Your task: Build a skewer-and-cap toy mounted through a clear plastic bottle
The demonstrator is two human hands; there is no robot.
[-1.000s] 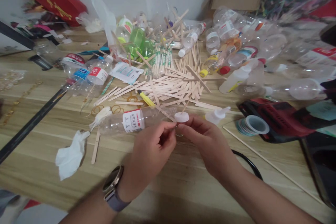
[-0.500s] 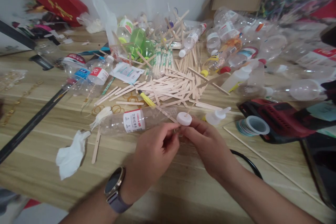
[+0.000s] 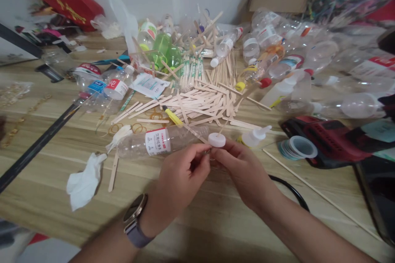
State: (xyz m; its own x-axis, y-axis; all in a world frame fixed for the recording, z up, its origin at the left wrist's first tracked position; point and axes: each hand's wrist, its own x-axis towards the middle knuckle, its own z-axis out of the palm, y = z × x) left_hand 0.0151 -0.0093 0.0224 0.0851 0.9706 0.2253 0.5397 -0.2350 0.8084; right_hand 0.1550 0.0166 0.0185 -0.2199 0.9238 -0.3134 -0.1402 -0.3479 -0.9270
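My left hand (image 3: 182,176), with a watch on its wrist, has thumb and forefinger pinched together; what lies between them is too small to make out. Fingertip to fingertip with it, my right hand (image 3: 239,168) is closed on a white bottle cap (image 3: 217,140). A thin wooden stick (image 3: 222,126) rises from the cap's top. Behind my hands a clear plastic bottle (image 3: 179,139) with a red and white label lies on its side. The yellow handle of a tool (image 3: 173,116) shows just beyond it.
Flat wooden craft sticks (image 3: 197,102) are heaped behind the bottle. A small white glue bottle (image 3: 256,135), a tape roll (image 3: 298,148) and a red and black power tool (image 3: 327,141) stand to the right. Crumpled tissue (image 3: 84,183) lies left; several plastic bottles (image 3: 290,63) crowd the back.
Both hands stay almost in place. The white cap is tilted slightly differently, and the thin stick in it leans a little more to the right.
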